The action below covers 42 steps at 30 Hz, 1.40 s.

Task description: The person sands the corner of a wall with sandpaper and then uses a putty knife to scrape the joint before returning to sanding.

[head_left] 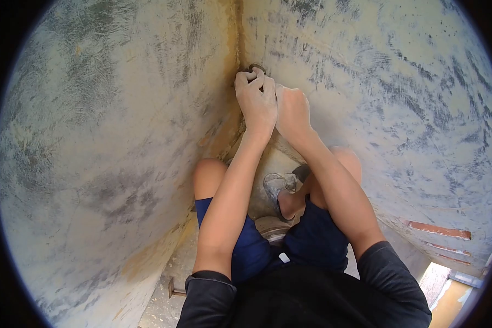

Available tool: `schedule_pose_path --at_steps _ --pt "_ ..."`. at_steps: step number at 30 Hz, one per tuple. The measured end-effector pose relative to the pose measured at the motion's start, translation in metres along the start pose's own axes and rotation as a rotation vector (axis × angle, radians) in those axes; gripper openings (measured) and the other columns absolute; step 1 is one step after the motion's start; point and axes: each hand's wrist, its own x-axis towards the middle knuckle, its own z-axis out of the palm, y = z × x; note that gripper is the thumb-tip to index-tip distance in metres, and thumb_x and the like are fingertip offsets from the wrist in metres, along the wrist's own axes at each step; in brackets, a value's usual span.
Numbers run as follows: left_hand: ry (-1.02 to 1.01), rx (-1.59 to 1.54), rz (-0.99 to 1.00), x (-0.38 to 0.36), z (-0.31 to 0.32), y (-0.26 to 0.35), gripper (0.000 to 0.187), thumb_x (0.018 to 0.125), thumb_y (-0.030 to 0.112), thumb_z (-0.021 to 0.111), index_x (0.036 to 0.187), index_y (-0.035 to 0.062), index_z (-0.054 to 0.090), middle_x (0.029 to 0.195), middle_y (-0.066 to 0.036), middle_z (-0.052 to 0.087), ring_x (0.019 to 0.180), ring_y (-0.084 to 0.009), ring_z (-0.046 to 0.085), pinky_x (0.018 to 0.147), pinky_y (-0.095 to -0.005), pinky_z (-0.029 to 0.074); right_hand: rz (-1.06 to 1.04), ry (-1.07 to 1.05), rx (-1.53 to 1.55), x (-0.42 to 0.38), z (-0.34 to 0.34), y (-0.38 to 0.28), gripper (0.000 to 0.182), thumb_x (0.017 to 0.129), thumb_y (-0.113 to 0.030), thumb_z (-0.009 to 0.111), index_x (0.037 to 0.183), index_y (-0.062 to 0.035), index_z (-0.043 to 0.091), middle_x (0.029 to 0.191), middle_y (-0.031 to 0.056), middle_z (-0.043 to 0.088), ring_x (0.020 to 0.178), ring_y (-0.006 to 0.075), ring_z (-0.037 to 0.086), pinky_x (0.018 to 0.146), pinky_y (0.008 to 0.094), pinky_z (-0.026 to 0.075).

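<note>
Dusty and pale, my left hand [256, 104] is closed around a small dark rounded object [256, 67] whose edge shows at the fingertips, against the wall near the corner. My right hand [294, 109] is beside it, touching its side, with the fingers curled in a fist toward the right wall [399, 98]; whatever it holds, if anything, is hidden. The left wall [104, 126] is pale with dark scuffs. A yellow-brown seam [238, 33] runs down where the two walls meet.
Below the hands are my bent knees and a dusty shoe [279, 186] on the floor. Reddish-brown strips [440, 229] mark the lower right wall. A small metal bracket [175, 288] lies at the lower left. An opening [434, 279] shows at the lower right.
</note>
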Motion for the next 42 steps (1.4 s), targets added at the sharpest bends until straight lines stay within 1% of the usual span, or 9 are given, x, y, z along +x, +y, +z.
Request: schedule_pose_path --at_steps 6,15,17,21,27,29,33,35,42 --pt "-0.163 -0.104 -0.089 -0.035 0.005 -0.004 0.016 0.092 0.009 0.066 0.091 -0.005 0.074 0.091 -0.018 0.062 0.092 -0.0348 0.061 0.085 -0.0426 0.049 0.061 -0.131 -0.064 -0.029 -0.015 0.004 0.007 0.083 -0.003 0.066 0.089 0.0003 0.069 0.081 0.0257 0.071 0.08 0.0458 0.071 0.074 0.0516 0.057" --pt "0.058 -0.08 0.115 -0.008 0.003 0.02 0.021 0.094 0.01 0.066 0.099 -0.0086 0.075 0.102 -0.02 0.06 0.096 -0.0335 0.059 0.091 -0.0406 0.048 -0.064 0.139 0.124 -0.011 -0.021 -0.004 0.01 0.085 -0.005 0.067 0.092 0.001 0.07 0.082 0.0257 0.072 0.082 0.0451 0.072 0.075 0.0513 0.057" --pt "-0.058 -0.024 0.032 -0.022 0.006 0.008 0.025 0.094 0.01 0.066 0.109 -0.0092 0.074 0.101 -0.019 0.06 0.096 -0.0322 0.059 0.091 -0.0396 0.048 0.056 -0.062 -0.048 -0.018 -0.015 0.007 0.009 0.085 -0.005 0.066 0.092 0.0008 0.069 0.081 0.025 0.071 0.083 0.0453 0.072 0.074 0.051 0.057" --pt "-0.11 -0.012 -0.14 -0.027 0.011 -0.003 0.028 0.094 0.01 0.067 0.114 -0.008 0.074 0.101 -0.017 0.06 0.095 -0.0311 0.059 0.09 -0.0388 0.048 0.059 -0.138 -0.134 -0.015 -0.004 0.014 0.008 0.085 -0.005 0.067 0.092 0.0005 0.069 0.082 0.0248 0.072 0.084 0.0452 0.072 0.074 0.051 0.057" --pt "0.028 -0.093 0.042 -0.017 0.006 0.017 0.026 0.093 0.01 0.067 0.11 -0.0074 0.075 0.098 -0.017 0.062 0.094 -0.031 0.06 0.089 -0.0404 0.049 0.003 0.098 0.089 -0.018 -0.02 0.0 0.008 0.084 -0.002 0.066 0.09 0.0008 0.069 0.084 0.0252 0.072 0.085 0.0444 0.072 0.077 0.0514 0.057" --pt "-0.119 0.046 -0.126 -0.029 0.011 -0.006 0.026 0.094 0.011 0.066 0.11 -0.0076 0.075 0.098 -0.017 0.061 0.092 -0.0308 0.06 0.087 -0.0394 0.048 0.054 -0.111 -0.142 -0.02 -0.005 0.016 0.01 0.084 -0.003 0.066 0.092 0.001 0.069 0.084 0.025 0.072 0.083 0.0445 0.072 0.076 0.051 0.057" --pt "-0.063 0.011 -0.134 -0.025 0.012 -0.001 0.025 0.095 0.012 0.066 0.109 -0.0073 0.075 0.096 -0.017 0.061 0.091 -0.0313 0.06 0.084 -0.0397 0.048 0.003 -0.064 -0.08 -0.017 -0.01 0.01 0.009 0.084 -0.004 0.066 0.091 0.0013 0.069 0.084 0.0248 0.072 0.082 0.0442 0.072 0.075 0.0509 0.057" --pt "-0.011 -0.066 0.067 -0.017 0.004 0.02 0.025 0.095 0.012 0.065 0.108 -0.0071 0.075 0.095 -0.019 0.061 0.091 -0.0314 0.06 0.082 -0.0406 0.049 -0.006 0.129 0.128 -0.019 -0.024 -0.004 0.009 0.084 -0.004 0.067 0.09 0.0016 0.07 0.084 0.0251 0.072 0.083 0.0435 0.073 0.076 0.0503 0.057" --pt "-0.092 -0.071 -0.177 -0.023 0.006 0.004 0.023 0.094 0.01 0.067 0.106 -0.0076 0.075 0.095 -0.018 0.06 0.089 -0.0312 0.06 0.082 -0.0395 0.049 -0.005 -0.042 -0.064 -0.018 -0.005 0.009 0.011 0.086 -0.006 0.067 0.092 0.0023 0.07 0.084 0.0255 0.072 0.081 0.0434 0.072 0.074 0.05 0.056"
